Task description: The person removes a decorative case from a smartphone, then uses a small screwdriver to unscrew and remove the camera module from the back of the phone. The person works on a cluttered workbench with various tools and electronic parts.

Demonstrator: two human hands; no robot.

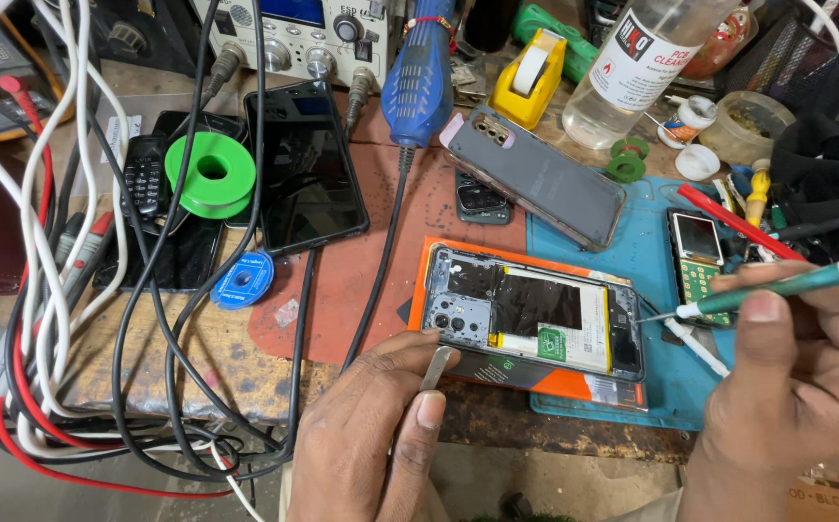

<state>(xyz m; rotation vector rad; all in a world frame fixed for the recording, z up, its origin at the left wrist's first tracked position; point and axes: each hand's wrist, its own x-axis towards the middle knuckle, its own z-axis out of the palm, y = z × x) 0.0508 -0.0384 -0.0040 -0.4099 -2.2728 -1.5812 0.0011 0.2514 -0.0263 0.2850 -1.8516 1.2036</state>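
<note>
I'm watching an opened phone [532, 315] lying back-up on an orange box [574, 384], a green square label showing on its battery. My left hand [366, 425] is pinching a thin metal pry tool [436, 368] just below the phone's camera corner. My right hand [796, 377], right of the phone, is gripping a green screwdriver [777, 286], tip touching its right edge. Behind the phone, a clear bottle [632, 68] with a white label is standing.

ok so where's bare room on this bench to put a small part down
Bare red mat between the black cable and the opened phone, below the dark phone. Some blue mat between the grey phone and the opened one. The left side is crowded with cables, the top right with tools.
</note>
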